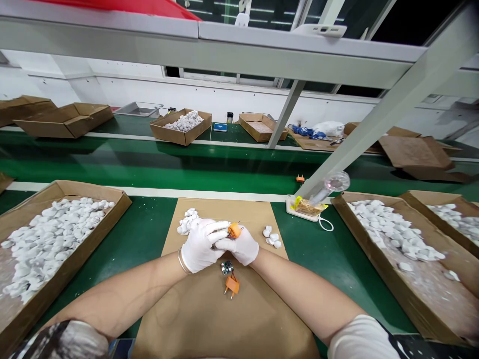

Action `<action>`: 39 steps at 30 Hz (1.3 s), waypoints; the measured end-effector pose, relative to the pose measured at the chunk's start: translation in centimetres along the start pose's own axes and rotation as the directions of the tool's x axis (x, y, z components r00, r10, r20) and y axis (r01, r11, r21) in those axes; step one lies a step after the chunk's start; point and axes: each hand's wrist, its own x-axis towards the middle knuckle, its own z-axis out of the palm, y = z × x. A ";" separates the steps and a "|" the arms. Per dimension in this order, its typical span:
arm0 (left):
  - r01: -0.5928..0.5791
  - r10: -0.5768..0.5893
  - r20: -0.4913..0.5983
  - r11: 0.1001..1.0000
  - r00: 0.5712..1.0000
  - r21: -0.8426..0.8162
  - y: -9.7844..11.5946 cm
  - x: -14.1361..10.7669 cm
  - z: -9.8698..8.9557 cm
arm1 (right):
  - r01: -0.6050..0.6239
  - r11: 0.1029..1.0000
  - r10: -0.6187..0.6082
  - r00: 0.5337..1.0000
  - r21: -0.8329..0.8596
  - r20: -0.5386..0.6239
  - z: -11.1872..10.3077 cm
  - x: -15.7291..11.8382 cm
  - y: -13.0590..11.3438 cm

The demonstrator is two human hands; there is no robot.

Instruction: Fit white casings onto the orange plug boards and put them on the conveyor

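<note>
Both hands wear white gloves and meet above a brown cardboard sheet (224, 324). An orange two-pin plug (235, 230) sits in my right hand (245, 247), whose fingers are closed around it. The curled fingers of my left hand (204, 245) touch those of the right, and whatever lies between them is hidden. Just below the hands, a small circuit board (226, 268) lies wired to another orange plug (232, 285). White lumps (186, 220) are heaped beside my left hand, and several more white lumps (272, 238) rest to the right of my right hand.
Cardboard trays of white lumps flank the sheet, a left tray (125, 202) and a right tray (389, 299). A slanted metal post (340, 149) rises by a white power strip (305, 210). Beyond the green belt (149, 172) stand more boxes (183, 135).
</note>
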 end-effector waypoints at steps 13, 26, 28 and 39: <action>0.058 -0.049 0.170 0.997 0.984 -0.043 -2.2 1.8 -3.0 | -0.197 0.939 0.173 0.979 0.281 0.109 -2.3 0.6 -1.7; 0.157 -0.160 -0.012 0.980 0.987 -0.121 -1.8 0.5 -1.6 | -0.062 0.997 0.064 0.997 -0.053 0.035 -1.0 0.4 -1.8; 0.256 -0.257 0.018 0.953 0.966 -0.161 -1.7 0.2 -1.4 | -0.020 0.996 0.023 0.999 -0.089 0.032 -0.9 0.1 -1.9; 0.388 -0.359 0.156 0.886 0.920 -0.254 -0.1 0.7 -2.1 | 0.133 0.974 -0.134 0.991 -0.182 0.007 -0.7 -0.7 -2.1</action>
